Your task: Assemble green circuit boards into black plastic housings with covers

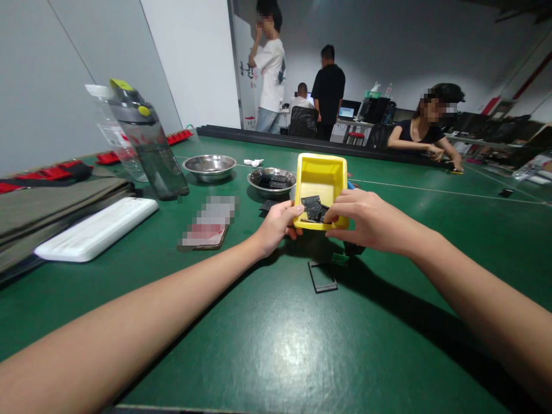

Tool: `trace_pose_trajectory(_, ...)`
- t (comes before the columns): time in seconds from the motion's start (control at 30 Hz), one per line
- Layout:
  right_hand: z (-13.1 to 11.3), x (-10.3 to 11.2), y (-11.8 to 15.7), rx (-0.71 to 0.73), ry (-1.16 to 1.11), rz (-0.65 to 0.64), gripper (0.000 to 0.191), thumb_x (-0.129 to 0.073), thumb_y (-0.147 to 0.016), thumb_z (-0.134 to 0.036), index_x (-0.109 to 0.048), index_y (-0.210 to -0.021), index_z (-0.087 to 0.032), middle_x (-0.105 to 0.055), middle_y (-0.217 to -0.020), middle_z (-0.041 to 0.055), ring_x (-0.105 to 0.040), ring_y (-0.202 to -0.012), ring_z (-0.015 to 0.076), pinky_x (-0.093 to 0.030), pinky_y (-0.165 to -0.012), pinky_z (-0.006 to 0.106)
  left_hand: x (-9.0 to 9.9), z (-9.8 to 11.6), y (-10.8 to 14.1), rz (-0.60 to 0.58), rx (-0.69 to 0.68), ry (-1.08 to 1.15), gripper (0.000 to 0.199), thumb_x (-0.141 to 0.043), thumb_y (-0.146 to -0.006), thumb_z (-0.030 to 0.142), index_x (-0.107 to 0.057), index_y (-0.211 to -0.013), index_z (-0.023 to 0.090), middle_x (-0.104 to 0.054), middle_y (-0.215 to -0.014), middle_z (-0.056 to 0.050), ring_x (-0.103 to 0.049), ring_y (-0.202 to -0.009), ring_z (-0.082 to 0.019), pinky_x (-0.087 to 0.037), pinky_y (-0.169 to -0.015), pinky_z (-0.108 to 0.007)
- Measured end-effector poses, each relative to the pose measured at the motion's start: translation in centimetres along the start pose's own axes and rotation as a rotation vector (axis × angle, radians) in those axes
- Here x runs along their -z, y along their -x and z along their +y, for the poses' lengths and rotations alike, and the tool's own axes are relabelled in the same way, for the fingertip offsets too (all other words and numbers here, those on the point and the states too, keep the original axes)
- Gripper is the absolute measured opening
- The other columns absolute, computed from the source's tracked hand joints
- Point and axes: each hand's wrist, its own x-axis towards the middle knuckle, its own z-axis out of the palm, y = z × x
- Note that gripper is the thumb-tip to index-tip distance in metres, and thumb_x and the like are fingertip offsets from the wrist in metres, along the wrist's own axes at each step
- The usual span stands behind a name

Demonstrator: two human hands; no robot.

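A small yellow plastic bin (322, 224) is held up off the table, tilted so that its opening faces me. Several thin black plastic pieces (311, 204) lie at its lower end. My left hand (278, 225) grips the bin's left side, thumb over the rim. At the lower right corner is my right hand (360, 217), its fingers curled over the rim onto the black pieces and its thumb outside; the fingertips are partly hidden. Below the bin, a black rectangular frame (317, 288) and a small green circuit board (340, 259) rest on the green table (276, 351).
Left of the bin are two steel bowls (210, 167) (271, 181), the nearer with black parts inside. A phone (211, 224), a white slab-shaped case (97, 230), a water bottle (153, 149) and a bag (56, 213) lie farther left. A co-worker (426, 129) sits across the table.
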Motion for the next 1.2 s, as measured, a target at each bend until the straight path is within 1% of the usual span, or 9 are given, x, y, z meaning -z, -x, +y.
trace_pose_trajectory(0.13, 0.0, -0.2, 0.0, -0.008, 0.022, 0.02, 0.01, -0.071, -0.088, -0.026, -0.072, -0.086, -0.017, -0.069, -0.081, 0.0056, -0.059, -0.078, 0.0197, -0.035, -0.076, 0.032, 0.1, 0.0, 0.1, -0.049, -0.023, -0.039, 0.044, -0.068, -0.076, 0.055, -0.06, -0.089, 0.013, -0.062, -0.069, 0.001, -0.055, -0.05, -0.008, -0.042, -0.041, -0.016)
trace_pose_trajectory(0.27, 0.0, -0.9, -0.1, -0.054, 0.175, 0.046, 0.016, -0.06, -0.094, -0.018, -0.075, -0.089, -0.016, -0.071, -0.088, 0.0091, -0.058, -0.083, 0.0215, -0.03, -0.08, 0.035, -0.1, 0.0, 0.2, -0.106, -0.054, -0.099, 0.043, -0.068, -0.077, 0.054, -0.06, -0.088, 0.013, -0.06, -0.07, 0.001, -0.056, -0.053, -0.008, -0.043, -0.043, -0.016)
trace_pose_trajectory(0.53, 0.6, -1.8, -0.3, -0.011, 0.216, -0.079, 0.014, -0.063, -0.09, -0.018, -0.076, -0.089, -0.015, -0.068, -0.079, 0.0087, -0.054, -0.074, 0.0192, -0.031, -0.071, 0.033, -0.1, 0.0, 0.2, -0.115, -0.05, -0.149, 0.044, -0.067, -0.077, 0.055, -0.06, -0.087, 0.013, -0.057, -0.067, 0.002, -0.053, -0.051, -0.008, -0.043, -0.043, -0.017)
trace_pose_trajectory(0.77, 0.1, 0.1, 0.1, -0.028, -0.054, 0.161, 0.012, -0.062, -0.089, -0.017, -0.073, -0.086, -0.014, -0.07, -0.079, 0.0063, -0.06, -0.071, 0.0164, -0.041, -0.067, 0.028, -0.2, -0.1, -0.1, -0.042, -0.026, -0.153, 0.043, -0.065, -0.077, 0.055, -0.06, -0.087, 0.014, -0.059, -0.069, 0.001, -0.056, -0.052, -0.009, -0.042, -0.042, -0.017)
trace_pose_trajectory(0.83, -0.8, 0.7, 0.1, -0.009, -0.179, 0.101, 0.01, -0.064, -0.089, -0.017, -0.072, -0.084, -0.015, -0.071, -0.076, 0.0038, -0.06, -0.068, 0.014, -0.041, -0.066, 0.026, -0.2, -0.1, -0.2, -0.007, -0.022, -0.161, 0.041, -0.065, -0.077, 0.054, -0.059, -0.083, 0.014, -0.058, -0.067, 0.001, -0.056, -0.051, -0.009, -0.041, -0.041, -0.017)
trace_pose_trajectory(0.93, -2.4, 0.7, 0.1, -0.011, -0.331, -0.157, 0.01, -0.065, -0.087, -0.014, -0.074, -0.085, -0.015, -0.073, -0.078, 0.0029, -0.063, -0.067, 0.0125, -0.043, -0.066, 0.024, -0.3, 0.0, -0.1, 0.038, -0.014, -0.155, 0.038, -0.063, -0.079, 0.053, -0.058, -0.08, 0.015, -0.057, -0.066, 0.002, -0.054, -0.05, -0.008, -0.042, -0.042, -0.018)
trace_pose_trajectory(1.03, -3.5, -0.3, 0.1, -0.018, -0.321, -0.34, 0.012, -0.064, -0.087, -0.013, -0.075, -0.086, -0.015, -0.074, -0.078, 0.0049, -0.063, -0.066, 0.0136, -0.042, -0.064, 0.025, -0.3, 0.1, -0.1, 0.048, 0.001, -0.16, 0.038, -0.063, -0.079, 0.052, -0.058, -0.08, 0.015, -0.056, -0.065, 0.002, -0.053, -0.049, -0.008, -0.042, -0.042, -0.018)
trace_pose_trajectory(1.1, -3.6, -0.7, 0.0, -0.013, -0.277, -0.369, 0.012, -0.063, -0.088, -0.015, -0.076, -0.087, -0.015, -0.074, -0.078, 0.0057, -0.062, -0.066, 0.0143, -0.04, -0.063, 0.026, -0.3, 0.1, -0.1, 0.041, 0.006, -0.162, 0.038, -0.063, -0.078, 0.053, -0.058, -0.08, 0.015, -0.056, -0.064, 0.002, -0.053, -0.048, -0.008, -0.041, -0.042, -0.018)
trace_pose_trajectory(1.2, -3.1, -0.7, -0.1, -0.031, -0.241, -0.307, 0.01, -0.064, -0.089, -0.016, -0.074, -0.086, -0.016, -0.072, -0.076, 0.0043, -0.06, -0.065, 0.0135, -0.039, -0.063, 0.025, -0.3, 0.1, -0.1, 0.048, 0.012, -0.145, 0.039, -0.064, -0.078, 0.054, -0.057, -0.078, 0.015, -0.056, -0.063, 0.002, -0.053, -0.048, -0.008, -0.041, -0.041, -0.018)
